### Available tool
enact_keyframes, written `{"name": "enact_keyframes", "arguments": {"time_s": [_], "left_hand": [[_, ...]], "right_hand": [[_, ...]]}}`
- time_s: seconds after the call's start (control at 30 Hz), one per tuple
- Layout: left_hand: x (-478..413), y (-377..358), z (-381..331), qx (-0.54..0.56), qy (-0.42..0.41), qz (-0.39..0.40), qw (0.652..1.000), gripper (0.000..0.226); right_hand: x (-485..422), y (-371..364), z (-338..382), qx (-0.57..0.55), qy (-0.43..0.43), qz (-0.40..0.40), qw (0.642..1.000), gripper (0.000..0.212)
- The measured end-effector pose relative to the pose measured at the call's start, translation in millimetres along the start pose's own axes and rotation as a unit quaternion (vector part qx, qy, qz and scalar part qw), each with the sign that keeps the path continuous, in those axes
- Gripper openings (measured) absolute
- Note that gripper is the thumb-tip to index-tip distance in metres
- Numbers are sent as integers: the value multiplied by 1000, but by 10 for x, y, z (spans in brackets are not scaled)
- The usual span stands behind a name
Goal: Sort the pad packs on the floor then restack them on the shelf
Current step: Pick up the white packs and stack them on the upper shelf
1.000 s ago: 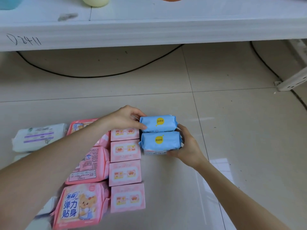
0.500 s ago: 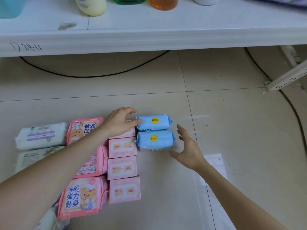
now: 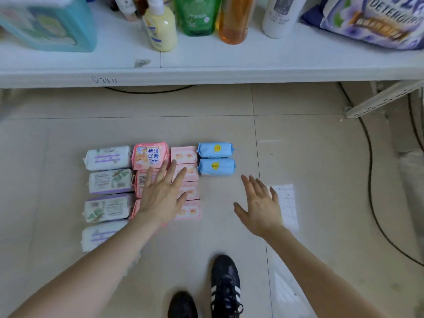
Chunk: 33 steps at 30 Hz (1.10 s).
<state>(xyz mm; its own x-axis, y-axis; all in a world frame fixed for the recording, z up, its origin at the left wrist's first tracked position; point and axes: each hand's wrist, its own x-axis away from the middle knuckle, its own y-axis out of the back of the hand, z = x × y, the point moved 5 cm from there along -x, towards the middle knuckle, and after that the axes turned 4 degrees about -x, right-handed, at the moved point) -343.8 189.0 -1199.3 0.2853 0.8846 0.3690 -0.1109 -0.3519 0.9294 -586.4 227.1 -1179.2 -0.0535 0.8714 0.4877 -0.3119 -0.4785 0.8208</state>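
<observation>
Black shoes (image 3: 226, 288) stand nearest on the floor (image 3: 309, 157). Beyond them both hands hold nothing, fingers spread wide: the left hand (image 3: 160, 196) over the pink pad packs (image 3: 150, 154), the right hand (image 3: 260, 207) above bare tile near two blue pad packs (image 3: 215, 166). White pad packs (image 3: 106, 158) line the left column. Farthest, the shelf (image 3: 206, 74) carries bottles (image 3: 231, 19).

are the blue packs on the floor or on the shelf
On the floor: both blue packs lie flat beside the pink packs, in front of the shelf.
</observation>
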Motion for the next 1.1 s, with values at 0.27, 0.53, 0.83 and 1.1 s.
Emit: {"name": "enact_keyframes", "arguments": {"time_s": [0.27,0.53,0.83,1.1], "left_hand": [[1021,964,80,-34,16,-26,999,66],[1614,1422,816,-29,38,-12,999,73],[1931,1350,2046,-36,14,-4,999,72],[1858,1272,2764,-8,64,19,998,66]], "right_hand": [[733,734,811,66,36,26,997,71],[1024,770,1941,78,65,20,995,75],[1057,479,3051,19,30,-16,999,81],[784,239,3534,-15,45,0,999,80]]}}
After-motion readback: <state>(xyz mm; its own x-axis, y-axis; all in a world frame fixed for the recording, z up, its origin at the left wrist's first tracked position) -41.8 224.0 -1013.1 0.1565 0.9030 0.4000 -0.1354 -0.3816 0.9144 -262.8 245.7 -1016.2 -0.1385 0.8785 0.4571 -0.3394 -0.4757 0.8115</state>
